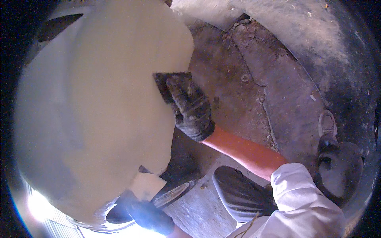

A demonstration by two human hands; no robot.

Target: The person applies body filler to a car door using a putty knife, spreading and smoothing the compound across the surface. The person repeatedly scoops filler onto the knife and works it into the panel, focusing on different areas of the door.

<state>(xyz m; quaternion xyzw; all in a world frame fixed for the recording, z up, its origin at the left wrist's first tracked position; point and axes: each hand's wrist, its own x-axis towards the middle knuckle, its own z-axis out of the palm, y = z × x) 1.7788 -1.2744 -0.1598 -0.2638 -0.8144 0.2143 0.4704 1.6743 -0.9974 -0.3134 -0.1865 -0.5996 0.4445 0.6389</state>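
A large, smooth, curved beige panel (115,99) fills the left half of the view. My right hand (192,107), in a dark knitted glove, is closed on a dark flat square pad (161,85), which lies against the panel's right edge. The pad's exact kind I cannot make out. Low down, near the panel's bottom edge, my gloved left hand (149,214) grips a flat beige rectangular piece (147,185) with a dark corner. Bright light washes over this hand and partly hides its fingers.
Worn brown floor sheets (262,75) with seams and debris lie right of the panel. A bent dark-trousered knee (242,194) is below my right forearm. A shoe (327,123) rests at the right. A bright lamp (39,206) glares at the lower left.
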